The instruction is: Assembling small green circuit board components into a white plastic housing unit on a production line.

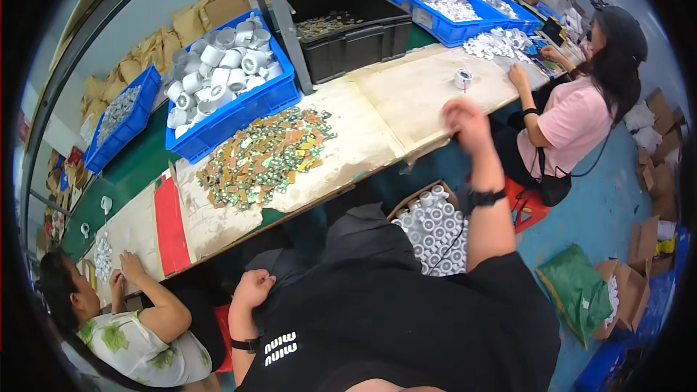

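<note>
Two hands apart: left hand (253,288) fisted, right hand (465,122) blurred above white cylindrical caps (434,226).

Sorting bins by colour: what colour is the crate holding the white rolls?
Blue; the crate of white rolls shows best in the head view.

Pile of small parts (265,156) lies on table (377,101), before crate of caps (229,72) (another crate (348,22) to its right).

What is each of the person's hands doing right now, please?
Left hand: curled into a loose fist near the lap, nothing visible in it.
Right hand: raised over the table edge, motion-blurred; grip cannot be told.
</note>
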`<state>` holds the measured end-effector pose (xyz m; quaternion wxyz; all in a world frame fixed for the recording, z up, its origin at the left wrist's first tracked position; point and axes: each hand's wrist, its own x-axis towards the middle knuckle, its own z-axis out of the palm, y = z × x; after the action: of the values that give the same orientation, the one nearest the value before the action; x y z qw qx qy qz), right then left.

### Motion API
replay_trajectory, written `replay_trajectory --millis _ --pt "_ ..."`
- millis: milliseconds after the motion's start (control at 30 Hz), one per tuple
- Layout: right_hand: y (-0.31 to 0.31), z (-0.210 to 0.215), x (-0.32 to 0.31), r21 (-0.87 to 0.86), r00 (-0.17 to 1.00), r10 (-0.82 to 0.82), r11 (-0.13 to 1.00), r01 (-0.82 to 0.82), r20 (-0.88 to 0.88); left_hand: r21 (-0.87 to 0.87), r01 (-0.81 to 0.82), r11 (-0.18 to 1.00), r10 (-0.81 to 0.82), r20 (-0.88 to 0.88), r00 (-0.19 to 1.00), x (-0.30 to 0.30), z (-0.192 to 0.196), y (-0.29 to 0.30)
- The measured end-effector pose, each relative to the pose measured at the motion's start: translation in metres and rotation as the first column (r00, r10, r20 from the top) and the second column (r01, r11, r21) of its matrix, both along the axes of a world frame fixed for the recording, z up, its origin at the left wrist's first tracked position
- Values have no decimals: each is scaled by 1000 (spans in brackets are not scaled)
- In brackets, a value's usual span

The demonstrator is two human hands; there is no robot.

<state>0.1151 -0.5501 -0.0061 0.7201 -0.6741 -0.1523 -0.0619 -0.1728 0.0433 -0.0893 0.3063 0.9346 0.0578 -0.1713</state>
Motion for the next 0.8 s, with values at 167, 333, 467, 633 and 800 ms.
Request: replay_trajectory --millis 167,333,467,633,800 --pt "-90 -7 121 -835 741 -462 2 551 488 96 176 980 -181 47 982 50 117 -35" --pt "-99 -8 161 -947 962 -110 178 266 249 -356 286 890 34 677 735 134 177 -48" --pt "-31 29 172 -946 973 -50 231 229 223 -189 -160 969 242 859 452 259 199 -10" --pt "152 83 136 -556 960 100 829 66 263 346 -411 843 -24 788 615 349 189 13" --pt "310 90 102 -212 907 327 937 -276 264 192 -343 919 -101 959 266 331 187 12"
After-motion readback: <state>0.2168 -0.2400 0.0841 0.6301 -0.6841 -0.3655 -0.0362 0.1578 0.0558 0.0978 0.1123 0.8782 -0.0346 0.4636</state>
